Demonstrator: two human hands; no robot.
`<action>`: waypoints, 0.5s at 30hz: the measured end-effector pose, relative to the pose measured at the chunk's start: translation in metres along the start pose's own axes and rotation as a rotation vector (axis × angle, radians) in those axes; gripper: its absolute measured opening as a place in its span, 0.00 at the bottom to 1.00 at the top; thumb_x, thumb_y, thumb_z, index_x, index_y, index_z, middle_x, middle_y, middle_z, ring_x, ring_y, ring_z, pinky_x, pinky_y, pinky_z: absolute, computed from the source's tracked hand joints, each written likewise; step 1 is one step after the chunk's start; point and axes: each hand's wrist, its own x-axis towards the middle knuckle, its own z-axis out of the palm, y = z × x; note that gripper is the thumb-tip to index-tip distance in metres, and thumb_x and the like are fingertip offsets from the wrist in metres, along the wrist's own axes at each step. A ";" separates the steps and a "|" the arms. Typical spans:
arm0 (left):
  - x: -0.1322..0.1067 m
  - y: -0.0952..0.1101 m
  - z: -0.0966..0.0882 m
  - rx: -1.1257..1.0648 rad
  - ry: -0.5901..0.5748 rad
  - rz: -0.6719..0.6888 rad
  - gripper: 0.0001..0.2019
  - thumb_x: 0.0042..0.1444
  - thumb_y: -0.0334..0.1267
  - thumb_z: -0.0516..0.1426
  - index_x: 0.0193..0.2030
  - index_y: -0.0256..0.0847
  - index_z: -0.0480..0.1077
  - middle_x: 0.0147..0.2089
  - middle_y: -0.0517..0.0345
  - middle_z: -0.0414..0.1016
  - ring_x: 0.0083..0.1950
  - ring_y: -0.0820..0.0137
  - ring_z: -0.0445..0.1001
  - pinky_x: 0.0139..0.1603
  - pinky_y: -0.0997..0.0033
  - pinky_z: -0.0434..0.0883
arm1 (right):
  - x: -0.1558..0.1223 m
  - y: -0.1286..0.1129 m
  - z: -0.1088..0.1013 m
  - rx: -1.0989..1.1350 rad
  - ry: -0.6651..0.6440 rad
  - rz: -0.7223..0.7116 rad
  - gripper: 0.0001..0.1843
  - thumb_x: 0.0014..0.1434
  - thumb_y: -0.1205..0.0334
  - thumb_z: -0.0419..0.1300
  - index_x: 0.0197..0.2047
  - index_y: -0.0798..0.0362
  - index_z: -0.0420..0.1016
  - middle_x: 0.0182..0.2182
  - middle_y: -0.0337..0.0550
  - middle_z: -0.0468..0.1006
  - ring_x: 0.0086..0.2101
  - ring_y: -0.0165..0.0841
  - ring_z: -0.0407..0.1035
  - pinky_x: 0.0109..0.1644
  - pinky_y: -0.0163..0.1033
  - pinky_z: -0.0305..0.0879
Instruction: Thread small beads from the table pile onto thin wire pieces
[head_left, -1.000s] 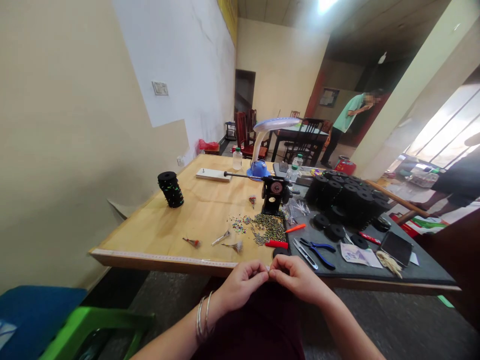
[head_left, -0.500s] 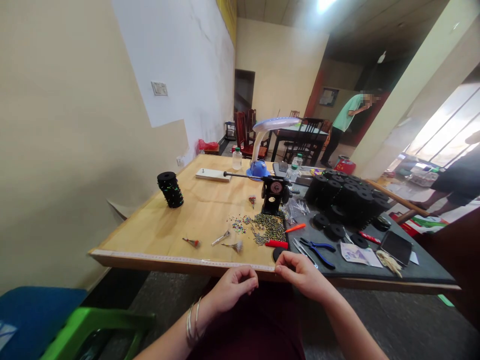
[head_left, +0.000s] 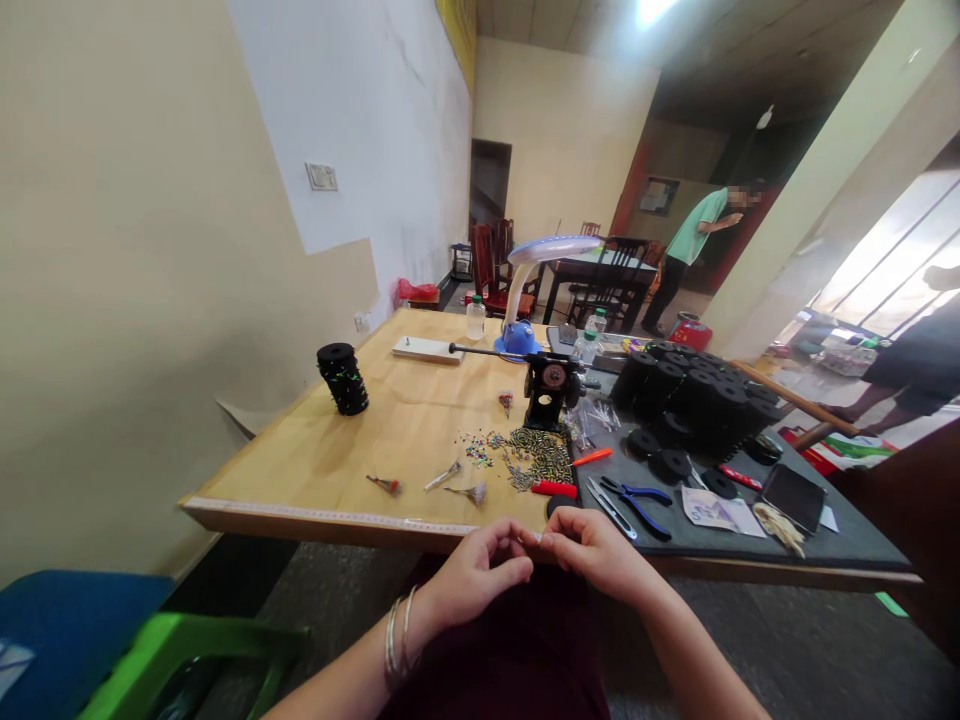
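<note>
My left hand (head_left: 491,562) and my right hand (head_left: 589,545) meet at the table's front edge, fingertips touching. The right thumb and forefinger are pinched together; a tiny pale bit shows at the tips, too small to name. The left fingers are curled, with the thumb a little apart, and what they hold, if anything, is hidden. Just beyond the hands lie a red-handled tool (head_left: 553,489), a black foam disc (head_left: 559,507) and a pile of small striped pieces (head_left: 551,455). Tweezers (head_left: 611,508) and blue-handled pliers (head_left: 641,505) rest right of my right hand.
A black clamp device (head_left: 547,390) with a long rod stands mid-table, before a blue desk lamp (head_left: 517,338). Black foam rolls (head_left: 686,395) crowd the right side; another roll (head_left: 343,380) stands left. A green stool (head_left: 180,660) is at lower left. One person (head_left: 694,235) stands behind.
My left hand has moved right and slightly up until its fingertips meet those of my right hand. The right hand has shifted a little left.
</note>
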 end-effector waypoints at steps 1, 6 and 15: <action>0.002 0.001 0.003 0.035 0.026 0.021 0.12 0.53 0.42 0.59 0.39 0.36 0.69 0.28 0.60 0.69 0.30 0.73 0.65 0.34 0.74 0.62 | 0.000 -0.001 0.001 0.014 -0.016 0.020 0.19 0.57 0.47 0.57 0.27 0.55 0.67 0.18 0.33 0.66 0.20 0.26 0.57 0.23 0.30 0.50; 0.008 0.001 0.007 0.182 0.093 0.099 0.11 0.57 0.42 0.56 0.32 0.35 0.71 0.29 0.58 0.70 0.31 0.72 0.65 0.34 0.73 0.63 | -0.001 -0.004 0.001 0.061 -0.081 0.028 0.18 0.58 0.48 0.55 0.28 0.55 0.67 0.18 0.33 0.66 0.19 0.25 0.56 0.22 0.30 0.49; 0.003 -0.007 -0.001 0.032 0.060 0.007 0.12 0.53 0.44 0.59 0.28 0.36 0.69 0.25 0.64 0.64 0.29 0.74 0.60 0.32 0.75 0.59 | 0.000 0.004 -0.001 -0.053 0.023 -0.088 0.12 0.56 0.57 0.57 0.25 0.55 0.67 0.20 0.32 0.61 0.24 0.27 0.54 0.27 0.31 0.50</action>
